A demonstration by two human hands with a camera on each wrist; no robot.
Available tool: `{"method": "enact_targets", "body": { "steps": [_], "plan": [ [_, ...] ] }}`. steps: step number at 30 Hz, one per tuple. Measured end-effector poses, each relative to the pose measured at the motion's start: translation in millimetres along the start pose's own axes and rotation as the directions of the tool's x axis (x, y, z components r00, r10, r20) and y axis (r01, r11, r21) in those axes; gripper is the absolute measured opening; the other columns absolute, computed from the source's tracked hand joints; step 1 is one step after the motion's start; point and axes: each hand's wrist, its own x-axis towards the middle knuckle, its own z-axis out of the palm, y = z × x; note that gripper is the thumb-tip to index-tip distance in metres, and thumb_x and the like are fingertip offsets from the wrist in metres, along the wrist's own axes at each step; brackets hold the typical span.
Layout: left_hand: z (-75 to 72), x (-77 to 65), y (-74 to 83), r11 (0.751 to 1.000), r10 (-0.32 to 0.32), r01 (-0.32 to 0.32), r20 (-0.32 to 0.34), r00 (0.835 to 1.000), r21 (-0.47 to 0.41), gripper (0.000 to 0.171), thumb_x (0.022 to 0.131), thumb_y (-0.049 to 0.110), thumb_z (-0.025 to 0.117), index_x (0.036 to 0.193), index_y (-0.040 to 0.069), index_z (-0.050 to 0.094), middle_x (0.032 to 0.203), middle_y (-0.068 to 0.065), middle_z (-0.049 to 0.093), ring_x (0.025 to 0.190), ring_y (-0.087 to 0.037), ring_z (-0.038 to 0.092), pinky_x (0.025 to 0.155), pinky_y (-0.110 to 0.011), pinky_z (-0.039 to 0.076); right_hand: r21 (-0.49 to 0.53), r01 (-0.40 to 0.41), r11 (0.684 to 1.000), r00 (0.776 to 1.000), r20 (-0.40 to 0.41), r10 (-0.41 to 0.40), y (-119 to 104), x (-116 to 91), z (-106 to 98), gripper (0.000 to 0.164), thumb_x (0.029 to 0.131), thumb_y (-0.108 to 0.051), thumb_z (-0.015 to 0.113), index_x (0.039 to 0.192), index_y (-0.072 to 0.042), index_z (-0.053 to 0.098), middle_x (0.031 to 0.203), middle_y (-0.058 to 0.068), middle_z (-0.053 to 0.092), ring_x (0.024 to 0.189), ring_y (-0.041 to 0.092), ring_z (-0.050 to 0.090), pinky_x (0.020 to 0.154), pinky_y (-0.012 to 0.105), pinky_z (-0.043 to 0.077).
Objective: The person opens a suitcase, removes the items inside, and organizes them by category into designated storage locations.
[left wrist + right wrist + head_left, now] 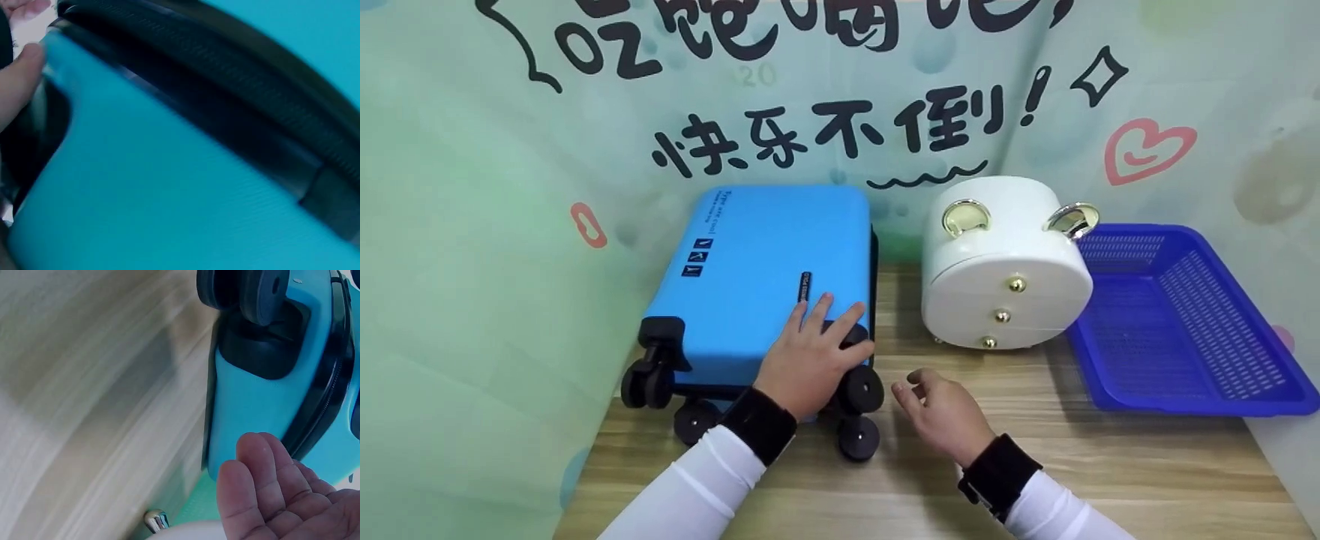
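A blue suitcase [780, 255] lies flat on the wooden table, its black wheels [861, 388] pointing toward me. My left hand [808, 367] rests on its near right corner with the fingers spread. The left wrist view shows the suitcase's blue end [146, 169] and a dark zipper band [225, 84], with part of the thumb at the left edge. Just right of the wheels, my right hand [945, 416] hovers with loosely bent fingers, holding nothing. In the right wrist view its fingers [256, 475] appear in front of the suitcase's side [253, 405]; contact cannot be made out.
A white rounded case [1005, 300] with gold ear-shaped rings and gold knobs stands right of the suitcase. Beyond it, a blue plastic basket [1192, 405] sits at the table's right side. A printed cloth [472, 225] hangs behind and at the left.
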Motion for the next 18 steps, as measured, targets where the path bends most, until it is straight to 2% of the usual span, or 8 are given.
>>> {"method": "enact_targets", "body": {
  "steps": [5,11,15,18],
  "plan": [
    [6.3,-1.5,-3.0,0.999,0.034,-0.034,-0.057,0.998,0.005,0.049,0.08,0.023,0.076,0.124,0.036,0.058,0.15,-0.006,0.034,0.134,-0.042,0.031,0.102,-0.059,0.03,0.003,0.021,1.0,0.999,0.032,-0.022,3.6,-3.3,5.7,0.041,0.094,-0.045,0.057,0.11,-0.008,0.064,0.089,0.0,0.068,0.076,0.013,0.062,0.071,0.038,0.051],
    [6.0,-1.9,-10.4,0.999,0.037,-0.043,-0.176,0.984,-0.031,0.041,0.083,0.017,0.071,0.12,0.032,0.063,0.146,-0.003,0.042,0.131,-0.038,0.038,0.099,-0.057,0.036,0.023,0.095,0.995,0.993,0.074,-0.097,4.9,-5.0,12.4,0.046,0.096,-0.039,0.057,0.126,-0.006,0.058,0.111,0.008,0.066,0.078,0.011,0.062,0.074,0.037,0.051],
    [0.1,-0.4,-16.2,0.998,0.005,-0.021,-0.236,0.972,-0.063,0.035,0.087,0.021,0.066,0.121,0.032,0.063,0.144,-0.001,0.045,0.13,-0.037,0.041,0.098,-0.056,0.038,0.054,0.195,0.979,0.977,0.082,-0.199,4.0,-4.5,18.6,0.049,0.097,-0.034,0.057,0.139,-0.009,0.05,0.131,0.012,0.057,0.095,0.018,0.064,0.081,0.036,0.05],
    [-6.0,1.4,-21.1,0.996,-0.033,0.007,-0.274,0.961,-0.094,0.034,0.089,0.025,0.066,0.123,0.031,0.063,0.144,-0.001,0.046,0.129,-0.035,0.042,0.097,-0.055,0.039,0.04,0.267,0.963,0.96,0.081,-0.269,2.5,-3.8,24.1,0.056,0.096,-0.032,0.059,0.147,-0.017,0.041,0.145,0.011,0.044,0.118,0.024,0.054,0.093,0.038,0.045]
  ]
}}
